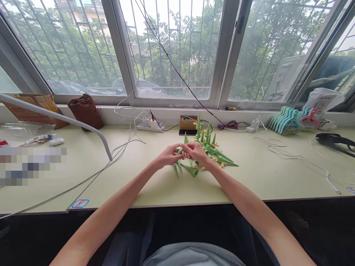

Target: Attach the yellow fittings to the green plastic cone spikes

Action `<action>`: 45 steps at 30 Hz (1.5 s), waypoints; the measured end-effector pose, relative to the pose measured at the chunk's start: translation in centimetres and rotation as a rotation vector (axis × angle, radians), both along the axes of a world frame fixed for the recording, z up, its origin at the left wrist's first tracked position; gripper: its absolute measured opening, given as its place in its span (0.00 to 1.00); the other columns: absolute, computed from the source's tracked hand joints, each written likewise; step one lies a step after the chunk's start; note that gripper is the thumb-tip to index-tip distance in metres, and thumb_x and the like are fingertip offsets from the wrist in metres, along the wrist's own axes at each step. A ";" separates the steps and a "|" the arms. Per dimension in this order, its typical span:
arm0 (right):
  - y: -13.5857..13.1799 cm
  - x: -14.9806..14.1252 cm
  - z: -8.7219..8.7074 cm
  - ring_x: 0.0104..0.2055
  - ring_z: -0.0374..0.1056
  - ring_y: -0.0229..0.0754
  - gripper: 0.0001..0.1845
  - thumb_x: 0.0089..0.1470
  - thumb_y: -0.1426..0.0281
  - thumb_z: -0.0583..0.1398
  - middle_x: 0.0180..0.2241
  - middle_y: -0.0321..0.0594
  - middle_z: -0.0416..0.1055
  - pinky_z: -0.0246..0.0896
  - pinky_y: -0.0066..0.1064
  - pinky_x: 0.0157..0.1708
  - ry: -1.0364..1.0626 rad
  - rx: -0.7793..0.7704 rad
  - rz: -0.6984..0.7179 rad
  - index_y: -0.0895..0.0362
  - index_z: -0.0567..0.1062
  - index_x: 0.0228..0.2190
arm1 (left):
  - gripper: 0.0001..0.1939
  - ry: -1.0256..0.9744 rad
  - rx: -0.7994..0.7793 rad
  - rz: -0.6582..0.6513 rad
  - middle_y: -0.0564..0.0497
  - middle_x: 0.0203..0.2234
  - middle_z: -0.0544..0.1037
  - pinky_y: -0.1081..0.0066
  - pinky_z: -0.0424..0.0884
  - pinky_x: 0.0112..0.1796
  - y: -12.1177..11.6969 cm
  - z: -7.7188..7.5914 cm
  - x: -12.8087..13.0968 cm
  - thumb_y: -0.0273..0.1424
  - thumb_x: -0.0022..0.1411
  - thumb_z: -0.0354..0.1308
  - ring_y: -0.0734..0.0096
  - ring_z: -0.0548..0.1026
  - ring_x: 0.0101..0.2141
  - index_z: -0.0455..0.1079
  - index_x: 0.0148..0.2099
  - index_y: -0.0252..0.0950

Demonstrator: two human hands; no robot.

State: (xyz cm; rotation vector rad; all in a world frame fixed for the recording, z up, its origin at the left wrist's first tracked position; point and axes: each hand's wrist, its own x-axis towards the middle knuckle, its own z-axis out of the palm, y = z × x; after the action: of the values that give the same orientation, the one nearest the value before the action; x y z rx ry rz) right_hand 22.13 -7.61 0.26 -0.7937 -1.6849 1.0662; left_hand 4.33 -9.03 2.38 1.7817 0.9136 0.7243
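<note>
My left hand [168, 156] and my right hand [197, 152] meet over the middle of a pale green table [155, 184], fingers pinched together on a green cone-shaped plastic spike [180, 150]. A pile of the same green spikes [215, 153] with small yellow parts lies just behind and to the right of my hands. Some of the spikes stand upright [198, 125] at the back of the pile. One more spike [190, 169] lies flat just below my hands.
A brown pouch [85, 111] and a cardboard box [33, 109] sit at the back left. A white power strip [149, 125] and cables [127, 147] run along the sill. Teal hangers [285, 120] and a black strap [335, 142] lie at the right. A white lamp arm [61, 118] crosses the left.
</note>
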 end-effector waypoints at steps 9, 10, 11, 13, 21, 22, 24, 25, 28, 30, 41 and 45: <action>0.2 0.0 -0.2 0.14 0.54 0.31 0.26 0.53 0.50 0.61 0.13 0.31 0.62 0.50 0.26 0.17 0.027 0.020 0.024 0.57 0.67 0.18 | 0.26 -0.002 0.001 0.035 0.53 0.27 0.72 0.78 0.49 0.17 -0.1 0.2 0.1 0.46 0.53 0.66 0.84 0.57 0.18 0.68 0.49 0.37; 0.2 0.0 -0.2 0.14 0.54 0.31 0.26 0.53 0.50 0.61 0.13 0.31 0.62 0.50 0.26 0.17 0.027 0.018 0.022 0.57 0.67 0.18 | 0.27 -0.008 -0.002 0.051 0.53 0.28 0.72 0.77 0.49 0.17 -0.1 0.2 0.1 0.46 0.53 0.66 0.84 0.57 0.18 0.68 0.51 0.37; 0.2 0.0 -0.2 0.14 0.54 0.31 0.25 0.53 0.50 0.62 0.13 0.31 0.62 0.50 0.26 0.17 0.027 0.015 0.020 0.57 0.67 0.18 | 0.30 -0.015 -0.009 0.071 0.53 0.29 0.72 0.77 0.50 0.17 0.0 0.2 0.1 0.46 0.53 0.66 0.84 0.57 0.18 0.67 0.53 0.38; 0.2 0.0 -0.1 0.15 0.54 0.31 0.24 0.53 0.51 0.62 0.13 0.31 0.61 0.50 0.25 0.17 0.029 0.014 0.011 0.57 0.67 0.19 | 0.35 -0.033 -0.029 0.116 0.52 0.30 0.72 0.77 0.50 0.18 0.0 0.2 0.0 0.45 0.52 0.67 0.84 0.57 0.18 0.64 0.58 0.39; 0.5 0.3 -0.2 0.16 0.54 0.32 0.21 0.54 0.53 0.60 0.14 0.30 0.61 0.49 0.26 0.17 0.009 0.003 -0.083 0.56 0.69 0.22 | 0.35 -0.142 -0.009 0.142 0.52 0.31 0.74 0.77 0.54 0.17 0.1 0.7 -0.3 0.46 0.53 0.67 0.84 0.61 0.16 0.61 0.59 0.41; 0.5 0.3 -0.3 0.16 0.54 0.32 0.21 0.54 0.53 0.60 0.14 0.30 0.61 0.49 0.26 0.17 0.009 0.008 -0.096 0.56 0.69 0.22 | 0.34 -0.161 -0.006 0.152 0.51 0.31 0.75 0.77 0.55 0.17 0.2 0.6 -0.3 0.47 0.54 0.66 0.83 0.62 0.17 0.62 0.58 0.40; 0.7 0.3 -0.4 0.15 0.54 0.32 0.21 0.55 0.53 0.59 0.14 0.31 0.61 0.50 0.27 0.18 -0.004 0.025 -0.125 0.56 0.69 0.21 | 0.32 -0.206 -0.001 0.193 0.52 0.29 0.75 0.77 0.56 0.16 0.5 0.4 -0.1 0.50 0.55 0.63 0.82 0.62 0.16 0.64 0.55 0.39; 0.7 0.3 -0.4 0.15 0.54 0.33 0.21 0.55 0.53 0.59 0.14 0.31 0.61 0.50 0.27 0.18 -0.021 0.037 -0.139 0.56 0.69 0.21 | 0.30 -0.227 0.001 0.218 0.53 0.27 0.74 0.77 0.55 0.16 0.6 0.3 -0.1 0.51 0.55 0.62 0.82 0.61 0.16 0.65 0.53 0.38; 0.7 0.2 -0.4 0.16 0.55 0.33 0.21 0.55 0.54 0.58 0.13 0.31 0.61 0.51 0.28 0.19 -0.084 0.081 -0.173 0.56 0.69 0.20 | 0.27 -0.247 0.019 0.291 0.59 0.19 0.67 0.78 0.52 0.15 1.0 -0.1 0.0 0.51 0.53 0.64 0.82 0.59 0.14 0.65 0.45 0.37; 0.6 0.2 -0.3 0.16 0.55 0.34 0.21 0.56 0.54 0.57 0.13 0.32 0.61 0.52 0.28 0.20 -0.115 0.103 -0.190 0.56 0.68 0.20 | 0.25 -0.220 0.035 0.324 0.60 0.17 0.65 0.78 0.51 0.15 1.1 -0.3 0.0 0.50 0.52 0.65 0.83 0.57 0.14 0.65 0.42 0.37; 1.1 0.3 -0.7 0.21 0.52 0.34 0.20 0.55 0.62 0.55 0.15 0.32 0.57 0.49 0.29 0.25 -0.344 0.300 -0.289 0.56 0.61 0.15 | 0.20 0.049 0.253 0.401 0.54 0.18 0.68 0.76 0.56 0.21 1.4 -0.7 -0.3 0.47 0.58 0.56 0.77 0.63 0.20 0.70 0.29 0.34; 1.4 0.4 -0.9 0.20 0.50 0.34 0.20 0.54 0.64 0.54 0.15 0.31 0.54 0.47 0.29 0.24 -0.402 0.345 -0.303 0.55 0.58 0.14 | 0.19 0.111 0.291 0.372 0.54 0.18 0.69 0.75 0.59 0.23 1.3 -0.8 -0.2 0.45 0.60 0.54 0.75 0.65 0.21 0.71 0.29 0.35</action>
State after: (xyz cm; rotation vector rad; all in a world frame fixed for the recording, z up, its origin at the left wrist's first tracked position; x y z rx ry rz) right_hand 22.57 -6.24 -0.62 -1.0391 -1.9337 0.4061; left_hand 4.17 -7.69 1.62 1.9413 1.2883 1.0454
